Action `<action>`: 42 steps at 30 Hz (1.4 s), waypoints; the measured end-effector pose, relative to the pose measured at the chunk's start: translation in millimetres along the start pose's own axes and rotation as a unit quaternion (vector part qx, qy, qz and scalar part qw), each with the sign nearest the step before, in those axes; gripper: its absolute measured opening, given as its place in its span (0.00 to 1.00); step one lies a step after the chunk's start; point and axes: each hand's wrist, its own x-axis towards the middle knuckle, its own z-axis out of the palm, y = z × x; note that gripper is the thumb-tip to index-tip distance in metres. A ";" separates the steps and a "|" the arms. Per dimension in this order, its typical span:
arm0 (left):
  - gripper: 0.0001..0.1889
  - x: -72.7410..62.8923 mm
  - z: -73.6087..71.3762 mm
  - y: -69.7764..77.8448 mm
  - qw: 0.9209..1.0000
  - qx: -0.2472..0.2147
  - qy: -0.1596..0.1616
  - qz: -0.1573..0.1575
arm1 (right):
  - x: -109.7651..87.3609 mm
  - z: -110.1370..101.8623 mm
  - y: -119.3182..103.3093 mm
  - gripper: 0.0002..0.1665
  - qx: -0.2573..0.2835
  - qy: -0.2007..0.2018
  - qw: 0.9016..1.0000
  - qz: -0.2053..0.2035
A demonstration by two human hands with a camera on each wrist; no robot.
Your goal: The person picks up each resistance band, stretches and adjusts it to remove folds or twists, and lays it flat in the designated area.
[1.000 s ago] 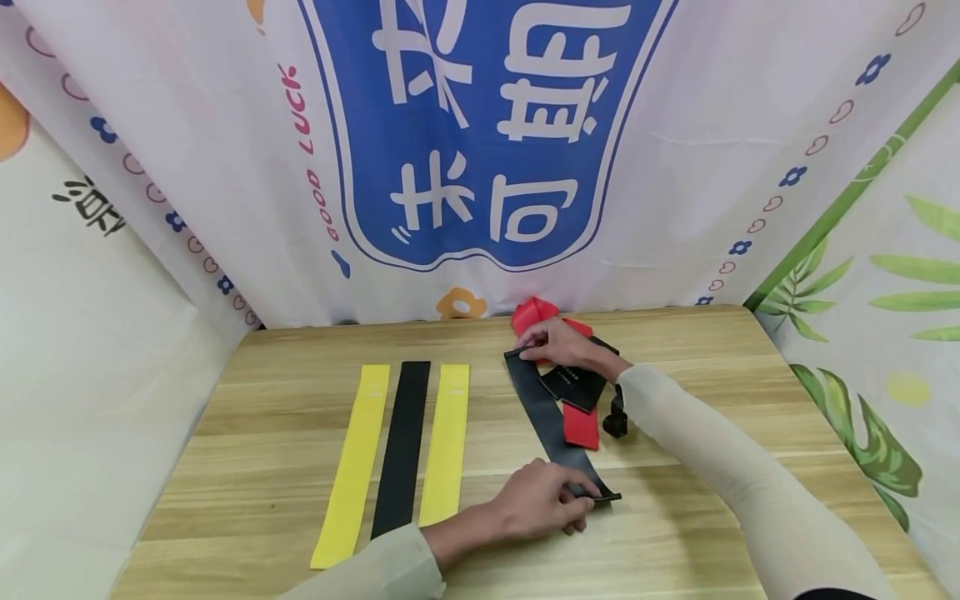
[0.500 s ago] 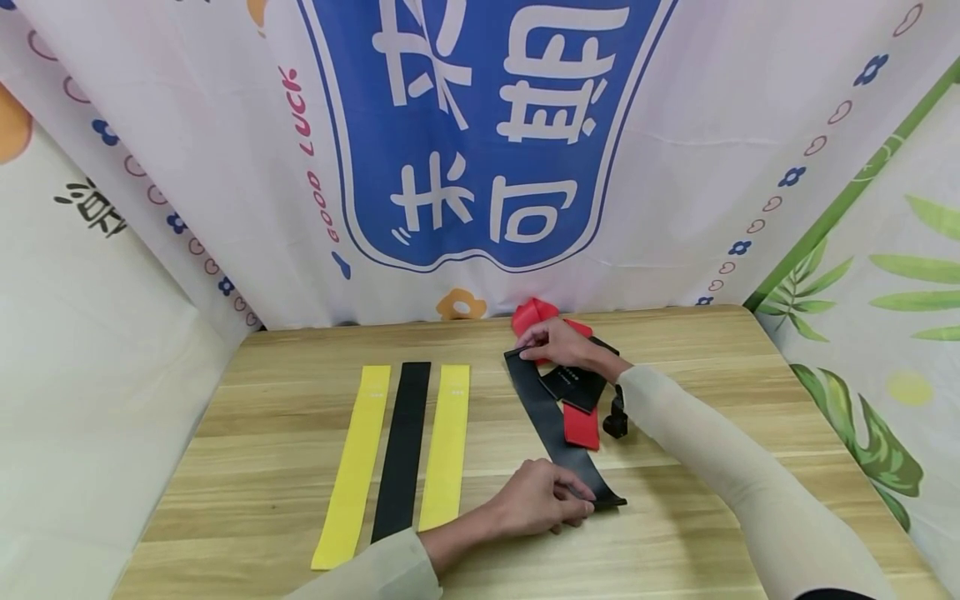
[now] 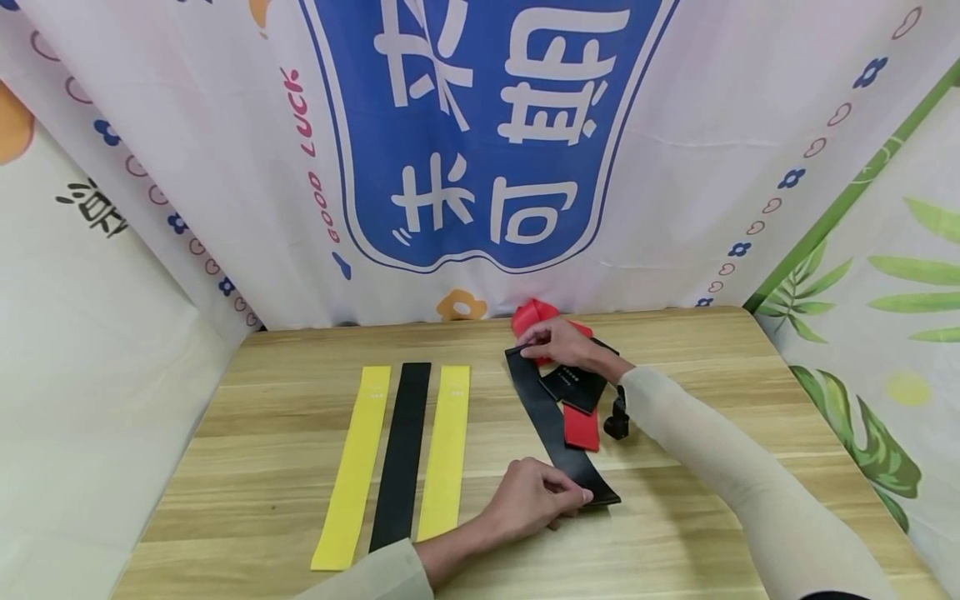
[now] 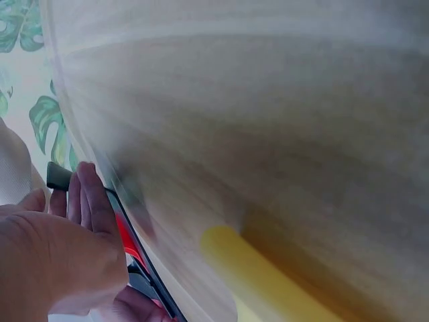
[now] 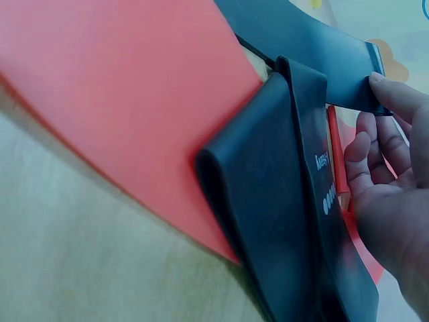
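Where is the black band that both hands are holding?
In the head view, the black band slants across the table right of centre, between the rightmost yellow strip and the jumbled red and black bands.

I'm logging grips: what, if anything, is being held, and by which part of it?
A slanting black band: the left hand pinches its near end, the right hand its far end.

I'm facing a white printed cloth (image 3: 675,167) behind a wood-grain table (image 3: 262,433).
Beyond my right hand (image 3: 558,342) a blue emblem (image 3: 482,208) is hanging; farther right, green leaves (image 3: 888,450) are patterning a side wall (image 3: 840,392). Well left of my left hand (image 3: 528,496), a pale wall (image 3: 90,358) is rising.
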 end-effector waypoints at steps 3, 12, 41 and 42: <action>0.07 -2.0 -1.5 -0.8 1.000 0.001 0.019 0.005 | -0.5 -1.1 -0.8 0.10 0.010 0.008 1.000 0.005; 0.04 -14.5 -10.3 -4.2 0.998 -0.026 0.044 -0.022 | 1.7 -1.9 -3.4 0.11 0.059 0.017 0.998 0.020; 0.05 -70.6 -55.3 -25.8 0.993 -0.049 0.051 -0.093 | 0.6 6.6 -12.5 0.13 0.121 0.055 0.991 0.023; 0.05 -72.4 -56.4 -26.2 0.993 -0.050 0.049 -0.097 | 1.1 8.2 -13.0 0.13 0.124 0.054 0.991 0.020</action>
